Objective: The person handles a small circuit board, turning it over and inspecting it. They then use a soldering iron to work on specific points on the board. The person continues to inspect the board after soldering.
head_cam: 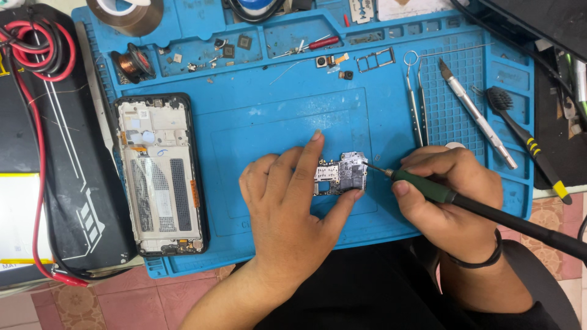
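My left hand presses a small phone circuit board flat on the blue work mat, with thumb and fingers around its left and lower edges. My right hand grips a green-handled soldering iron like a pen. Its thin tip touches the board's upper right edge. The iron's black cable runs off to the lower right.
An opened phone frame lies at the mat's left. Tweezers, a craft knife and a black brush lie at the right. Small parts, a copper wire spool and a tape roll sit along the top. Red and black cables lie far left.
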